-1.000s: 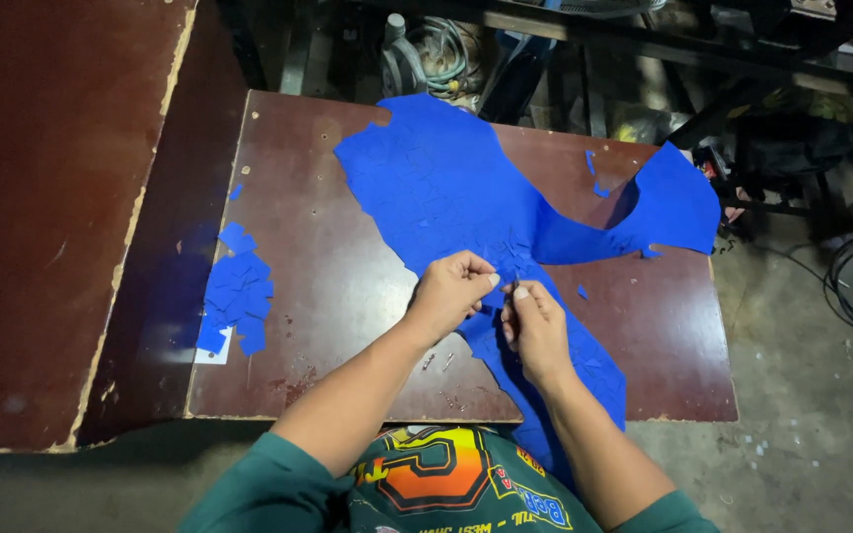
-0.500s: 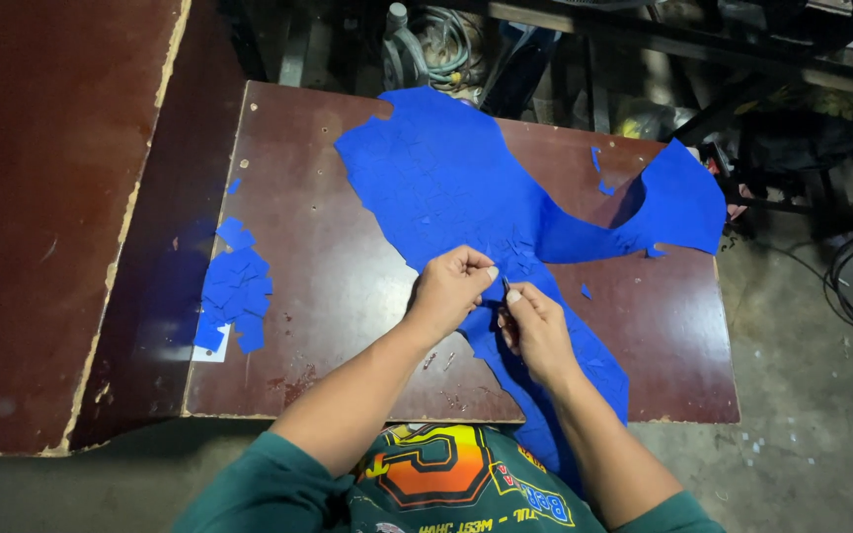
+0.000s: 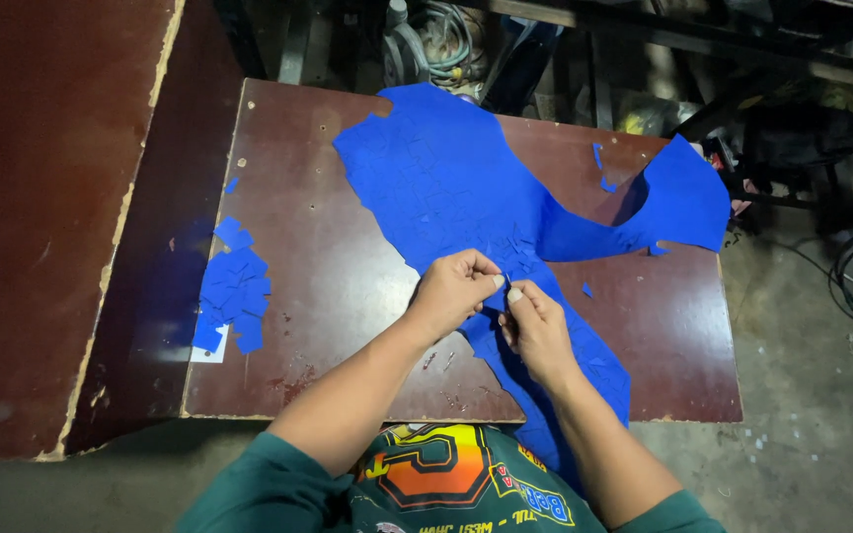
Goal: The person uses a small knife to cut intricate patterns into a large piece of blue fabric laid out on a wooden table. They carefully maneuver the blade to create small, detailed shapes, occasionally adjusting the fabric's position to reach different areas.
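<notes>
Blue thin foam-like sheet (image 3: 446, 188), irregular, scored with small shapes, lies limp across dark brown table (image 3: 328, 296); looks light, floppy, tearable. Left hand (image 3: 451, 293) and right hand (image 3: 537, 331) fingers pinched on its narrow middle; best held close to the cut lines

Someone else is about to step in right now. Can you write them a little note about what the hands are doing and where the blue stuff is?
Left hand and right hand: both pinch one spot of the big blue sheet, fingertips nearly together.
The sheet lies across the brown table and hangs over its near edge.
Done: a pile of small blue cut pieces sits at the table's left edge.
Left: most of the sheet is in one piece, with faint cut outlines.
</notes>
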